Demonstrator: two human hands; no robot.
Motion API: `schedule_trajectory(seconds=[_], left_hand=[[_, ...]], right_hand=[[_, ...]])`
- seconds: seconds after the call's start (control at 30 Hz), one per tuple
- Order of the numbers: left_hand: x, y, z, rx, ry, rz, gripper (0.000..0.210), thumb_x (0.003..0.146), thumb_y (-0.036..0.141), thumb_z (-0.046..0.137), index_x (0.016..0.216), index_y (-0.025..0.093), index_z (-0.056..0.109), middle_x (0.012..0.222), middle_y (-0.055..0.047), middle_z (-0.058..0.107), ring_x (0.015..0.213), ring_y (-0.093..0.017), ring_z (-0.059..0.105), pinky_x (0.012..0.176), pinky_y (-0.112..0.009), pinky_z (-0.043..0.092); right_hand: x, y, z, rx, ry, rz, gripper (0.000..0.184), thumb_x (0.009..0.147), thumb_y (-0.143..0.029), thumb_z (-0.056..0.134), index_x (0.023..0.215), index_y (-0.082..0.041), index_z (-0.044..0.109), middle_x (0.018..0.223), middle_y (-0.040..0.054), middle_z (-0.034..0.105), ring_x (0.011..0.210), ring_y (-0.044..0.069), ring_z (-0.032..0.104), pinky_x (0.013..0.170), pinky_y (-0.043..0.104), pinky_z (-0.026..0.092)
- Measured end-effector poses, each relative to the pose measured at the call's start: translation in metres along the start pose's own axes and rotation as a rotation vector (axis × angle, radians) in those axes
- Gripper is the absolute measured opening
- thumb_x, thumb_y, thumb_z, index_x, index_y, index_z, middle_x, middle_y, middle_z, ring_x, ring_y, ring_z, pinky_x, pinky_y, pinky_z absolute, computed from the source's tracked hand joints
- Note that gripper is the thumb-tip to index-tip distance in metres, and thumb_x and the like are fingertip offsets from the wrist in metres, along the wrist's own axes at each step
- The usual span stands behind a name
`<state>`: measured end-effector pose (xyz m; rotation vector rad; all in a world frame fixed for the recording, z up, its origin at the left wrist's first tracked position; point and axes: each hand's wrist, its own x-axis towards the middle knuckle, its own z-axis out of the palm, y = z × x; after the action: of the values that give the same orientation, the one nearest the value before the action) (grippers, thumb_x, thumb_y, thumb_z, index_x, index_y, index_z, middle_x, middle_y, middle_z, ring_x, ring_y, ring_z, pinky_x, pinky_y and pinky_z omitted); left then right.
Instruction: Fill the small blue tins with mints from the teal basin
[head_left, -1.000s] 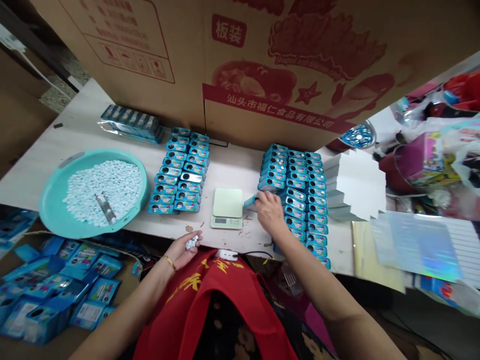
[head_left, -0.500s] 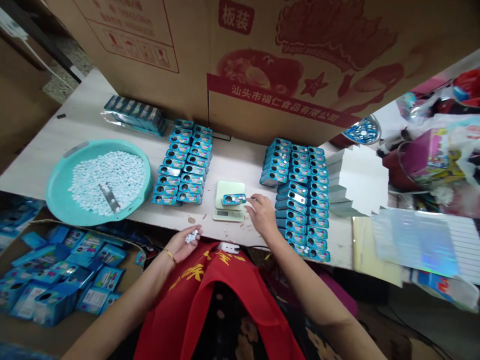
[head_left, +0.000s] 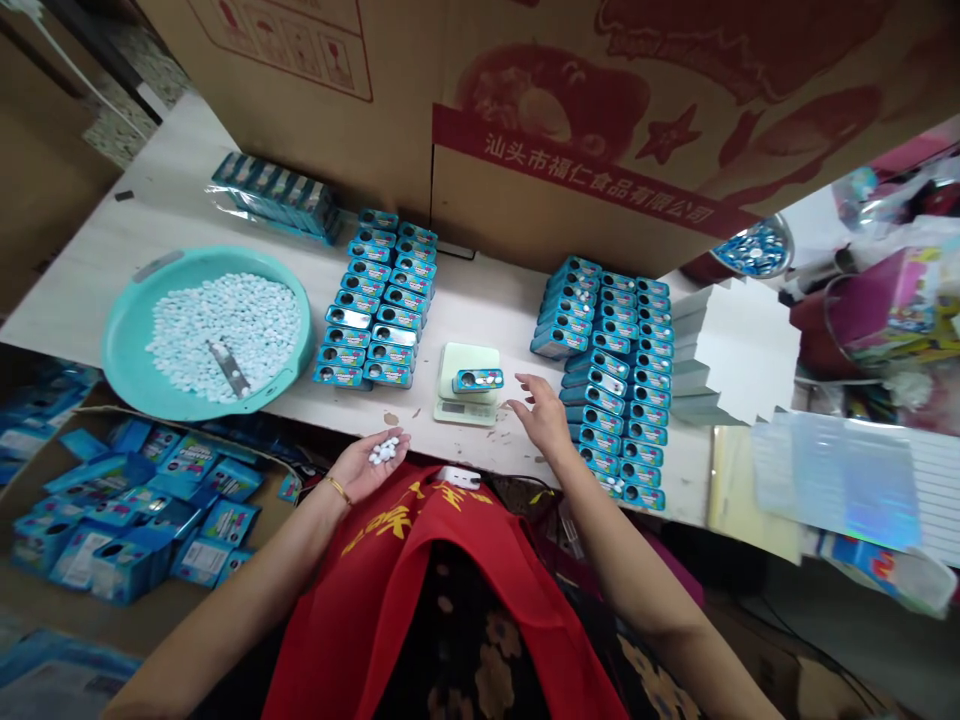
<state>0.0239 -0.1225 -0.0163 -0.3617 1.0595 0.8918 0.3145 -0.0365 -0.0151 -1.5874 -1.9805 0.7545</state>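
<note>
My left hand (head_left: 367, 466) is cupped palm up near the table's front edge, holding a small pile of white candies (head_left: 384, 451). A small blue box (head_left: 478, 380) lies on a pale green scale (head_left: 465, 412), with a few white candies on its upper face beside a dark round hole. Just right of the scale, my right hand (head_left: 541, 410) is open, fingers spread and bent, apart from the box. Its palm holds nothing that I can see.
A turquoise basin (head_left: 120, 345) of white candies with a metal scoop (head_left: 229, 368) stands at left. Rows of blue boxes flank the scale, left (head_left: 375, 300) and right (head_left: 645, 390). Behind rises a large carton (head_left: 525, 220). An open carton (head_left: 247, 560) of blue boxes sits below.
My right hand has let go of the small blue box and drawn back to the right, fingers spreading. My left hand still holds the candies. The whole view has shifted slightly.
</note>
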Motion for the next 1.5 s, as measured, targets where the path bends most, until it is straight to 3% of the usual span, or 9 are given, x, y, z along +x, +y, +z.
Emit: schedule_trajectory(seconds=[0.2,0.43,0.6,0.8,0.97,1.13,1.3,1.4,1.5], left_hand=[[0.001,0.0,-0.007,-0.013,-0.004,0.016,0.017,0.077,0.008,0.047,0.089,0.007,0.059,0.08,-0.013,0.064,0.077,-0.019,0.063,0.065,-0.027,0.054],[0.006,0.0,-0.004,-0.001,0.001,0.005,0.015,0.077,0.009,0.048,0.086,0.007,0.06,0.08,-0.013,0.064,0.076,-0.018,0.063,0.065,-0.027,0.054],[0.015,-0.001,0.017,0.021,-0.02,-0.019,0.016,0.078,0.011,0.046,0.084,0.006,0.061,0.078,-0.014,0.064,0.073,-0.018,0.063,0.062,-0.028,0.054],[0.029,0.001,0.058,0.058,-0.134,0.005,0.017,0.077,0.011,0.049,0.082,0.003,0.062,0.078,-0.016,0.064,0.074,-0.018,0.062,0.064,-0.026,0.052],[0.032,0.001,0.068,0.073,-0.145,-0.008,0.017,0.076,0.012,0.049,0.083,0.003,0.062,0.079,-0.016,0.064,0.074,-0.018,0.062,0.064,-0.026,0.052],[0.036,-0.005,0.073,0.052,-0.131,-0.033,0.017,0.077,0.012,0.047,0.082,0.003,0.061,0.077,-0.016,0.064,0.073,-0.018,0.061,0.063,-0.025,0.051],[0.033,-0.009,0.083,-0.082,-0.226,-0.054,0.019,0.081,0.019,0.043,0.076,0.009,0.058,0.066,-0.006,0.06,0.06,-0.012,0.058,0.057,-0.023,0.049],[0.027,-0.004,0.074,-0.074,-0.211,-0.105,0.018,0.081,0.021,0.044,0.073,0.01,0.057,0.066,-0.007,0.058,0.054,-0.009,0.054,0.041,-0.016,0.041],[0.021,0.004,0.051,-0.072,-0.184,-0.112,0.017,0.08,0.019,0.045,0.072,0.01,0.056,0.067,-0.007,0.056,0.05,-0.007,0.049,0.034,-0.013,0.034]], right_hand=[[0.007,0.003,0.011,0.137,-0.01,0.045,0.044,0.071,-0.022,0.054,0.114,-0.02,0.044,0.108,0.0078,0.05,0.094,0.018,0.051,0.071,0.034,0.049],[0.012,-0.019,0.004,0.049,0.02,-0.077,0.029,0.08,-0.024,0.047,0.108,-0.02,0.051,0.101,0.0067,0.05,0.086,0.016,0.051,0.071,0.03,0.047],[0.025,-0.035,0.004,-0.226,-0.054,-0.167,0.025,0.083,-0.028,0.044,0.104,-0.019,0.055,0.099,0.0078,0.053,0.094,0.02,0.047,0.081,0.033,0.041],[0.035,-0.054,0.016,-0.506,-0.177,-0.142,0.022,0.085,-0.029,0.041,0.097,-0.02,0.058,0.095,0.0074,0.053,0.087,0.02,0.045,0.073,0.03,0.04],[0.041,-0.06,0.021,-0.592,-0.292,-0.166,0.021,0.085,-0.019,0.04,0.098,-0.022,0.056,0.092,0.0066,0.052,0.083,0.019,0.046,0.065,0.028,0.039],[0.044,-0.067,0.017,-0.417,-0.298,-0.21,0.02,0.084,-0.015,0.041,0.095,-0.018,0.057,0.089,0.0061,0.054,0.084,0.016,0.05,0.071,0.025,0.041],[0.029,-0.089,0.016,-0.071,-0.313,-0.361,0.024,0.083,-0.024,0.046,0.104,-0.024,0.056,0.098,0.0032,0.057,0.092,0.013,0.052,0.079,0.025,0.042],[0.024,-0.072,0.01,0.052,-0.103,-0.215,0.026,0.083,-0.028,0.045,0.107,-0.023,0.055,0.101,0.0048,0.057,0.092,0.015,0.053,0.077,0.028,0.044],[0.024,-0.031,0.002,0.151,0.034,-0.016,0.031,0.08,-0.031,0.049,0.109,-0.022,0.052,0.099,0.0059,0.054,0.081,0.014,0.054,0.066,0.028,0.047]])
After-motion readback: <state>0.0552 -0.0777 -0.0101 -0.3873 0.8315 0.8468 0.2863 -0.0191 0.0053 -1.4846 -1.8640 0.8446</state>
